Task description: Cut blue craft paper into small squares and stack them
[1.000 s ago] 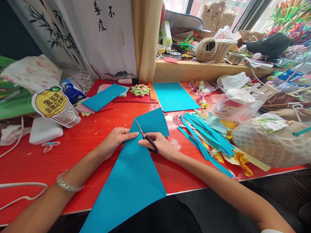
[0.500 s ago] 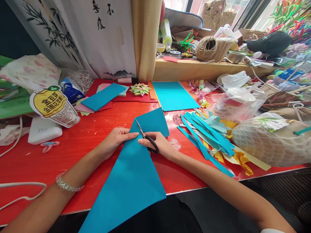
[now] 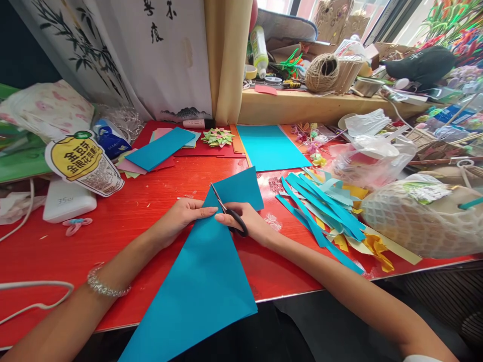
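Note:
A large sheet of blue paper [image 3: 204,281] hangs over the table's front edge, with a slit running most of the way across it. My left hand [image 3: 184,213] pinches the sheet just left of the slit, thumb on top. In my right hand [image 3: 241,221] are black-handled scissors [image 3: 236,223], their blades pointing up and left at the far end of the slit. The blades look closed or nearly so. Beyond the slit, the narrower blue part [image 3: 241,188] of the sheet lies towards the back, over the table.
Blue, yellow and pale paper strips [image 3: 328,211] lie to the right. A flat blue sheet [image 3: 273,148] and a folded paper star [image 3: 218,137] are at the back. Left stand a white box [image 3: 70,201] and a cup-shaped card [image 3: 85,163]. A netted bag [image 3: 418,216] sits at far right.
The slit reaches all or nearly all the way to the sheet's left edge, and the two parts of the paper sit slightly differently. Both hands have barely moved.

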The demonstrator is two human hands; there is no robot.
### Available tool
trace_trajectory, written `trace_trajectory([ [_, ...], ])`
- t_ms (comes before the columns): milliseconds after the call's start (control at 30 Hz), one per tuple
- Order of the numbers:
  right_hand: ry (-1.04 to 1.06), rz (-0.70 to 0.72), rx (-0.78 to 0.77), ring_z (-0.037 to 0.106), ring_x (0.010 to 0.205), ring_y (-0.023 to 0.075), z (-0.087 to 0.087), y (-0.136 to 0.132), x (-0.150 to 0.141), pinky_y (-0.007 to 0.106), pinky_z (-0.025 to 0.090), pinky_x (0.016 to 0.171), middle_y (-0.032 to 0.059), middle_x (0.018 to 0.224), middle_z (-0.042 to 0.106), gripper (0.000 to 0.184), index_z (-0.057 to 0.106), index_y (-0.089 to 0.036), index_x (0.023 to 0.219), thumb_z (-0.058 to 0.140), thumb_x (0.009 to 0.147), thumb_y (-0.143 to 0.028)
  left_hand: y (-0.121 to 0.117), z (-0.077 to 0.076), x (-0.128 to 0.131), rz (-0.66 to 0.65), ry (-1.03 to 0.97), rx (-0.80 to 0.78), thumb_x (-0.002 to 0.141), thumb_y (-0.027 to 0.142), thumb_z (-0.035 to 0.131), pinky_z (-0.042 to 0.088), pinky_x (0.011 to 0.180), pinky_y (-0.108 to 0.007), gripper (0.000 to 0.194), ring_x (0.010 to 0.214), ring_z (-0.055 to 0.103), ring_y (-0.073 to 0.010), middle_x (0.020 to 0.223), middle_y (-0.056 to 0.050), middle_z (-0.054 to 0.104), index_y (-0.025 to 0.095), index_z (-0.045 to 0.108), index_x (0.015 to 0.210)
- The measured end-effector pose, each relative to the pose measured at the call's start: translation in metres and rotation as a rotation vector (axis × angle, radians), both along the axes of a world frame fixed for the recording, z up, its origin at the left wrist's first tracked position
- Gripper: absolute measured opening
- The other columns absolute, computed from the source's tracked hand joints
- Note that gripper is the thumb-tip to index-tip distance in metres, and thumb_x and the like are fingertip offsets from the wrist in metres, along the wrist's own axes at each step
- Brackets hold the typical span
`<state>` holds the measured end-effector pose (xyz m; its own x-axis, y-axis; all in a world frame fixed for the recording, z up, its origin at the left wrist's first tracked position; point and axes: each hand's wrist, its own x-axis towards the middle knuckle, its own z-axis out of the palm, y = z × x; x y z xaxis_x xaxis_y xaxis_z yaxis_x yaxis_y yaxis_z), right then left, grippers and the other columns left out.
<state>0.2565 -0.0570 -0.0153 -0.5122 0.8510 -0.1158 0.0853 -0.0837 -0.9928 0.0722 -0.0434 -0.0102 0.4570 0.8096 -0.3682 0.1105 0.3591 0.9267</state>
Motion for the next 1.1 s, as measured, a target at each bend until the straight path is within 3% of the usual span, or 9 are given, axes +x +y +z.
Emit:
trace_trajectory([
  [533,-0.073,0.076,-0.007,0.041,0.052,0.0081,0.010,0.002,0.005,0.022,0.028,0.047,-0.0023,0.060,0.049,0.046,0.059,-0.015,0.083,0.060,0.067,-0.057,-0.003,0.005,0.004,-0.017,0.003,0.040,0.071,0.039,0.064,0.049,0.059,-0.027,0.025,0.065,0.064,-0.0196,0.075,-0.006,0.072,0.015,0.071,0.077],
  [800,-0.037,0.088,-0.048,0.042,0.050,0.0080,0.010,0.001,0.005,0.022,0.029,0.045,-0.0034,0.057,0.047,0.044,0.053,-0.016,0.070,0.063,0.063,-0.058,-0.008,0.012,0.007,0.101,0.048,0.153,0.078,0.051,0.050,0.048,0.058,-0.027,0.041,0.064,0.062,-0.0187,0.074,-0.004,0.070,0.017,0.068,0.092],
  [1100,-0.032,0.091,-0.021,0.039,0.051,0.0073,0.009,0.002,0.005,0.021,0.027,0.046,-0.0041,0.058,0.044,0.040,0.053,-0.016,0.070,0.062,0.067,-0.054,-0.009,0.006,0.006,0.053,0.058,0.199,0.082,0.046,0.048,0.047,0.060,-0.025,0.038,0.066,0.060,-0.0171,0.071,-0.002,0.068,0.017,0.067,0.095],
])
